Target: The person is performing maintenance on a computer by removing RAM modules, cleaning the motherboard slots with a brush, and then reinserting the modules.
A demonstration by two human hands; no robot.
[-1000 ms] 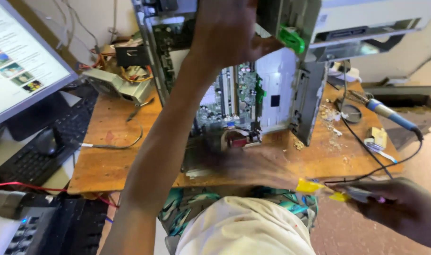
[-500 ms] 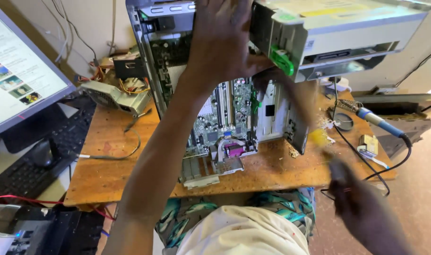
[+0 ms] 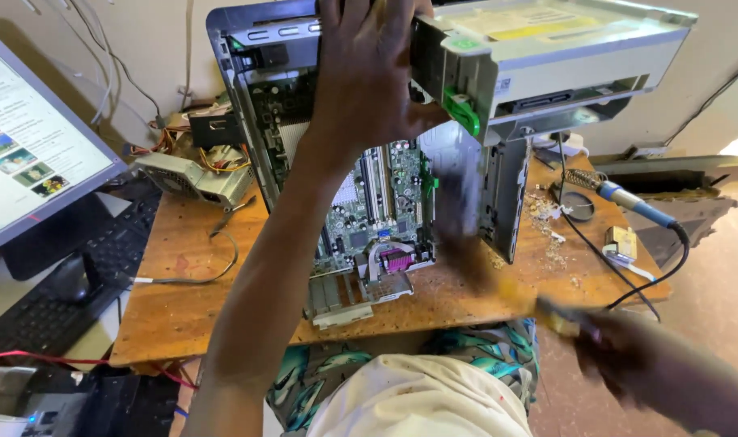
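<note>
The left hand (image 3: 369,77) is raised high at the end of a long, nearly straight bare forearm that climbs from the lower left of the view. Its back faces the camera, wrist slightly bent, fingers curled forward and out of sight over an edge. The right hand (image 3: 628,356) sits low at the lower right, blurred, arm reaching in from the corner, fingers closed in a fist-like grip.

Bare matt grey sheet metal on the computer case (image 3: 248,89); at its two o'clock the drive cage (image 3: 547,65), same dull steel with a glossy green plastic latch (image 3: 463,109). Inside, a glossy green circuit board (image 3: 377,202). Underneath, a rough, worn wooden table (image 3: 183,307), crumbs at three o'clock.
</note>
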